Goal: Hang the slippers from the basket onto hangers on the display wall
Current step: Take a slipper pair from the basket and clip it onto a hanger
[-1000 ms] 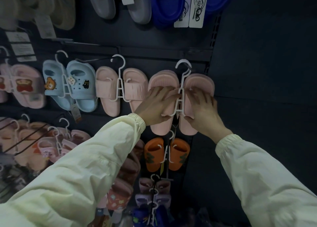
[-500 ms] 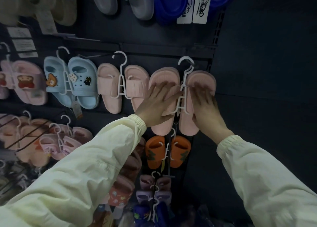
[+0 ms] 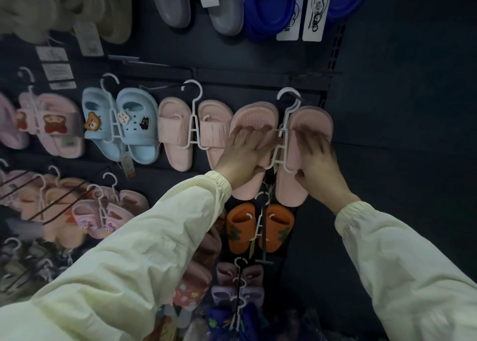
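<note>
Our grip is apart on both sides: the left hand [image 3: 242, 157] lies with fingers spread flat on the left pink slipper [image 3: 254, 116], likely steadying it against the display wall [image 3: 387, 108]. One white hanger [image 3: 291, 112] hangs between, carrying two slippers. The right hand [image 3: 318, 165] presses flat on the right pink slipper [image 3: 313, 119], probably squaring the pair so it hangs level.

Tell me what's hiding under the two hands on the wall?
A pair of pink slippers on a white hanger. The left hand rests on one slipper, the right hand on the other. Their ends show; the middle of each is covered.
</note>
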Tool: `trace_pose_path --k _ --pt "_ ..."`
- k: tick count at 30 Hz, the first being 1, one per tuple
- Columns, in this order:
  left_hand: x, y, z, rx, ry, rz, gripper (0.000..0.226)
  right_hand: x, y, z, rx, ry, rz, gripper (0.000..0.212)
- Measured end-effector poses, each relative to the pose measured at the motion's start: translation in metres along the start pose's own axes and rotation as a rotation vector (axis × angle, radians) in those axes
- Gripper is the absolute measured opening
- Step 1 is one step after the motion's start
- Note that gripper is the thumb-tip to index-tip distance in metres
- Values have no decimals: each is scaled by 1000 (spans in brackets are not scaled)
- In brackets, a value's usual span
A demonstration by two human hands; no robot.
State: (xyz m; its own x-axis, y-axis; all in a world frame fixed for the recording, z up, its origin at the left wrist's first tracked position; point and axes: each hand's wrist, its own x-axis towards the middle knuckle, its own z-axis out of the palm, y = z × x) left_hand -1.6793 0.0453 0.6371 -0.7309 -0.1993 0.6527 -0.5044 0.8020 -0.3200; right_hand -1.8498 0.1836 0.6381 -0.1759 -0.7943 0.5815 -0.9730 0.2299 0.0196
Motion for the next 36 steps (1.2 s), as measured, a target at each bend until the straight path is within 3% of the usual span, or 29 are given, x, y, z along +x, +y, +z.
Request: trace_pose_path --k 24,36 --pt "14 1 -1 -88 -82 -59 84 23 13 -8 209 8 54 95" --pt "8 2 10 -106 -5 -56 85 3 11 4 83 51 20 94"
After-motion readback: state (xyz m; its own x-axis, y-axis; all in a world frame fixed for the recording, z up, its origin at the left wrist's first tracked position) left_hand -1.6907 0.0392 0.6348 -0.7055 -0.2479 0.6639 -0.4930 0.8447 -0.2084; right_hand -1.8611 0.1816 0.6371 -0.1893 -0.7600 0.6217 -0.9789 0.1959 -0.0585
